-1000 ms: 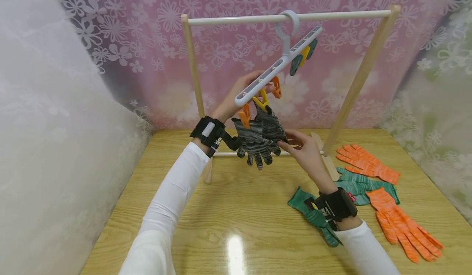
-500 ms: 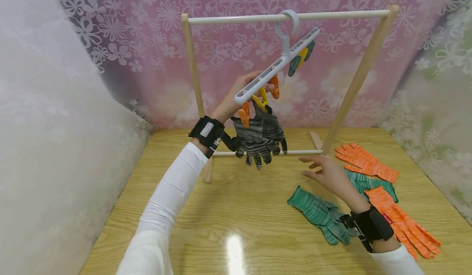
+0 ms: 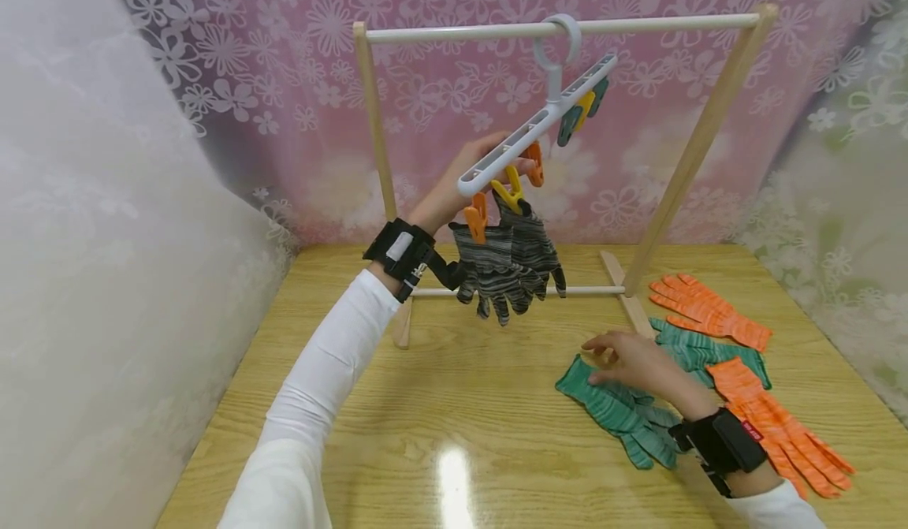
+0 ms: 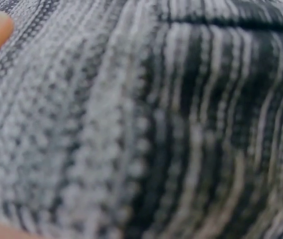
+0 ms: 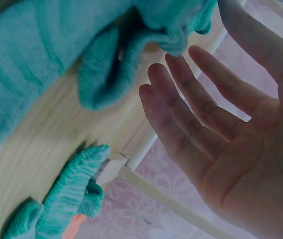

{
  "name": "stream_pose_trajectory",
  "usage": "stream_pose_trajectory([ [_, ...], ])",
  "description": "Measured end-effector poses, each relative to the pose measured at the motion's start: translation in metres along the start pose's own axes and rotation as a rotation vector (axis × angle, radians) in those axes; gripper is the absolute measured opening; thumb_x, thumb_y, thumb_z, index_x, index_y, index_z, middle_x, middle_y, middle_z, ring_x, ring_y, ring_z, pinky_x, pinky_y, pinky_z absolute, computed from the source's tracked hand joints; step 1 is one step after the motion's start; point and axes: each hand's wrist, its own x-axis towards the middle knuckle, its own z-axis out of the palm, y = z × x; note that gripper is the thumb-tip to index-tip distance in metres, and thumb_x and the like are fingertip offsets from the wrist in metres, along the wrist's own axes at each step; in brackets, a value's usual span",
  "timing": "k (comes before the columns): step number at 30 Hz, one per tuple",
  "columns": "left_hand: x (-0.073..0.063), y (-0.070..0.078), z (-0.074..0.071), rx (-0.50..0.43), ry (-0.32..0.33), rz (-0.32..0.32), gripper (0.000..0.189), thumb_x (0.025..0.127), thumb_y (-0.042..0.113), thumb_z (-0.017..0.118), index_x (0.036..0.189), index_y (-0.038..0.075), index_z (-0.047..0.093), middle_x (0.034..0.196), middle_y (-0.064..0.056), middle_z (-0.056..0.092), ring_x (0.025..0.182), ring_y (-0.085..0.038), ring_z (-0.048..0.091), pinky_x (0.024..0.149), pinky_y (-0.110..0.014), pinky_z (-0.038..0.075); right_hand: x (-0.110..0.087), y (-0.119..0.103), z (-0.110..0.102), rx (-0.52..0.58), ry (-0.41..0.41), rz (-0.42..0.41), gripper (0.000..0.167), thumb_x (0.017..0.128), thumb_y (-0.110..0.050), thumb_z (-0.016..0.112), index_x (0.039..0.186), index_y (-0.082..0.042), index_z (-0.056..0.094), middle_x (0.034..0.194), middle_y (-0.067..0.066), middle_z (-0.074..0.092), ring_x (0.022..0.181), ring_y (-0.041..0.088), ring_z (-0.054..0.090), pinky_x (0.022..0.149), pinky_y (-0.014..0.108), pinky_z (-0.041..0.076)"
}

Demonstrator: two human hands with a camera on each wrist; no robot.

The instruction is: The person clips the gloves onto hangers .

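In the head view, my left hand (image 3: 464,173) is at the grey clip hanger (image 3: 539,125), mostly behind its bar, its fingertips right beside an orange clip (image 3: 535,163). Two black-and-grey knit gloves (image 3: 496,265) hang below, held by another orange clip (image 3: 476,217) and a yellow clip (image 3: 509,190). Their striped knit (image 4: 131,124) fills the left wrist view. My right hand (image 3: 641,363) is over a green glove (image 3: 613,411) on the table, fingers loosely bent in the head view. The right wrist view shows those fingers (image 5: 196,104) spread, holding nothing, close to the green knit (image 5: 42,59).
The hanger hooks onto a white rail (image 3: 454,35) of a wooden stand (image 3: 698,150). At the right lie another green glove (image 3: 709,352) and two orange gloves (image 3: 709,312). Green and yellow clips (image 3: 583,111) hang from the hanger's far end.
My right hand has let go of the hanging striped glove and moved down and right, over the green glove. The left hand stays at the hanger.
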Motion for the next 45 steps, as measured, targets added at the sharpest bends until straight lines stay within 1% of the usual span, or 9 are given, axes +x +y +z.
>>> stream_pose_trajectory([
  [7,0.000,-0.003,0.000,0.019,0.009,0.011,0.027,0.101,0.014,0.064,0.124,0.001,0.063,0.107,-0.015,0.070,0.091,-0.037,0.054,0.076,-0.032,0.047,0.004,-0.002,0.008,-0.032,0.021,-0.064,0.049,0.080,-0.027,0.087,0.121,-0.007,0.069,0.100,0.005,0.067,0.078,0.016,0.063,0.065,0.031,0.053],
  [13,0.000,-0.005,-0.001,0.025,0.012,0.029,0.026,0.101,0.014,0.064,0.124,0.003,0.064,0.106,-0.011,0.069,0.091,-0.030,0.055,0.076,-0.032,0.047,0.010,-0.005,0.011,-0.027,0.021,-0.106,0.037,0.080,-0.021,0.087,0.110,-0.012,0.068,0.092,-0.001,0.065,0.076,0.013,0.059,0.064,0.030,0.049],
  [17,-0.001,-0.005,-0.001,0.028,0.013,0.029,0.027,0.101,0.014,0.064,0.126,0.003,0.063,0.105,-0.012,0.070,0.092,-0.032,0.054,0.076,-0.032,0.047,0.017,-0.003,0.011,0.002,0.034,-0.102,0.032,0.080,-0.019,0.087,0.102,-0.014,0.064,0.086,-0.002,0.061,0.072,0.011,0.054,0.061,0.031,0.046],
  [22,-0.003,-0.005,-0.001,0.056,0.030,0.011,0.032,0.102,0.017,0.063,0.131,0.007,0.063,0.105,-0.007,0.067,0.093,-0.037,0.055,0.071,-0.031,0.046,0.028,0.002,0.012,0.043,0.064,-0.082,0.030,0.081,-0.012,0.086,0.094,-0.015,0.059,0.084,-0.002,0.061,0.071,0.012,0.056,0.060,0.030,0.045],
  [26,-0.003,-0.004,-0.001,0.044,0.027,0.005,0.032,0.101,0.017,0.064,0.132,0.007,0.062,0.105,-0.008,0.067,0.094,-0.039,0.054,0.072,-0.032,0.047,0.038,0.007,0.010,0.049,0.129,-0.073,0.028,0.082,-0.009,0.084,0.093,-0.014,0.059,0.087,0.001,0.063,0.073,0.015,0.060,0.062,0.032,0.049],
  [31,-0.001,-0.004,0.000,0.029,0.023,0.019,0.031,0.101,0.016,0.064,0.130,0.004,0.063,0.104,-0.010,0.068,0.092,-0.035,0.055,0.074,-0.033,0.049,0.047,0.012,0.000,0.090,0.238,-0.062,0.021,0.088,-0.013,0.079,0.105,-0.009,0.068,0.099,0.011,0.068,0.077,0.021,0.064,0.069,0.036,0.055],
  [34,-0.002,-0.005,-0.001,0.050,0.039,0.013,0.032,0.101,0.016,0.064,0.131,0.004,0.063,0.103,-0.010,0.067,0.091,-0.032,0.056,0.072,-0.031,0.047,0.054,0.012,-0.008,0.127,0.313,-0.055,0.021,0.089,-0.016,0.078,0.108,-0.009,0.072,0.104,0.015,0.070,0.076,0.022,0.066,0.067,0.036,0.055],
  [39,-0.003,-0.005,-0.001,0.075,0.063,-0.012,0.034,0.101,0.015,0.063,0.133,0.003,0.061,0.098,-0.013,0.064,0.087,-0.030,0.056,0.064,-0.028,0.039,0.063,0.008,-0.019,0.155,0.417,-0.061,0.019,0.092,-0.017,0.076,0.107,-0.006,0.071,0.099,0.017,0.071,0.072,0.025,0.068,0.061,0.036,0.055],
  [45,-0.002,-0.006,-0.001,0.078,0.068,-0.009,0.033,0.101,0.012,0.062,0.133,0.002,0.061,0.095,-0.011,0.062,0.083,-0.027,0.055,0.062,-0.030,0.039,0.070,-0.001,-0.034,0.194,0.546,-0.042,0.025,0.096,-0.016,0.072,0.113,0.002,0.069,0.106,0.026,0.071,0.082,0.038,0.070,0.065,0.043,0.058],
])
